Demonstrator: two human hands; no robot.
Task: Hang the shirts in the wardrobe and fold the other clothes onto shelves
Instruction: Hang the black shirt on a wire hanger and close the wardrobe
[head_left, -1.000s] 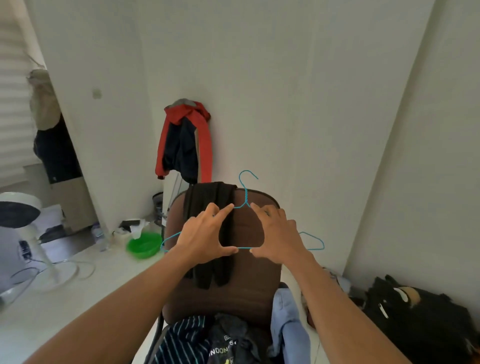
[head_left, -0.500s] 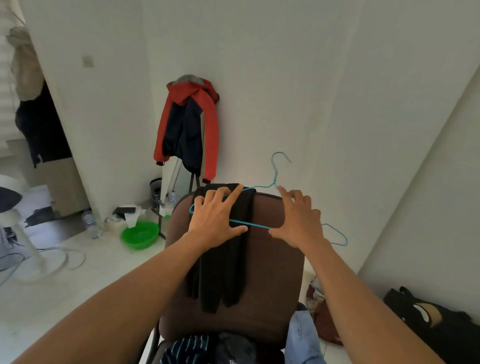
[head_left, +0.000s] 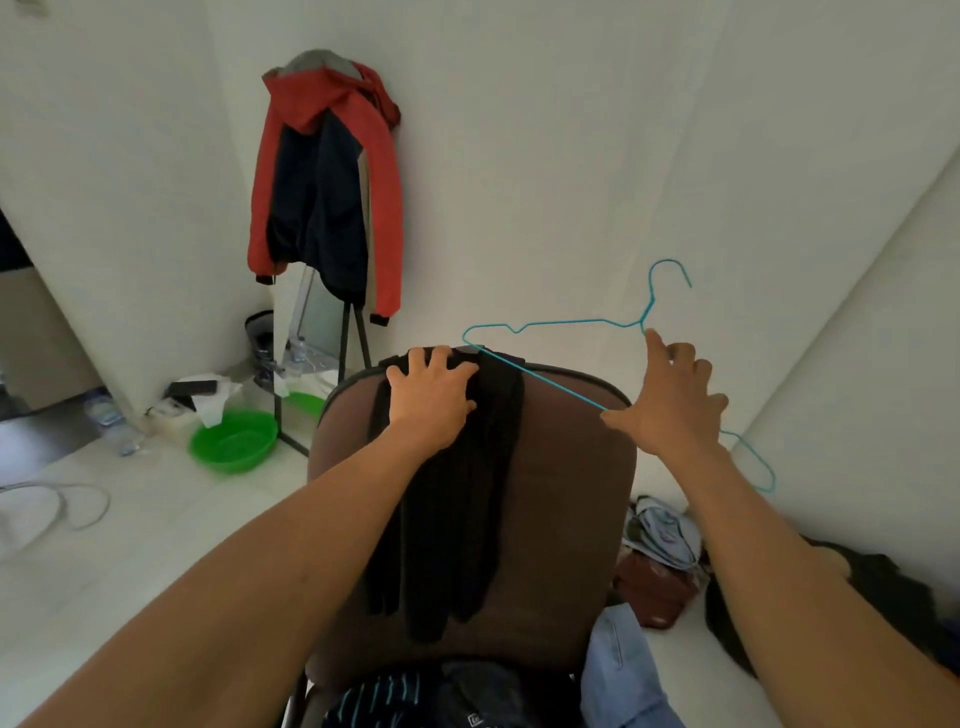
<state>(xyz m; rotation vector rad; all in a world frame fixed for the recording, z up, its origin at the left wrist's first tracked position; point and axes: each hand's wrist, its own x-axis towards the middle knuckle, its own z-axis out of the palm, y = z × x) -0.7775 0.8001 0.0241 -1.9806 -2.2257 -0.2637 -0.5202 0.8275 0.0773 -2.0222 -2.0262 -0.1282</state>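
The left hand (head_left: 431, 395) lies with its grip spread flat on a black garment (head_left: 457, 519), which is draped over the top of the brown chair (head_left: 566, 493) back and hangs down its front. The right hand (head_left: 670, 400) holds a blue wire hanger (head_left: 561, 325) tilted above the chair back, its grip pinching the wire with the thumb on the bottom bar and the index fingertip at the neck. The hanger's left end touches the top of the garment, and more clothes (head_left: 467, 696) are piled on the seat below.
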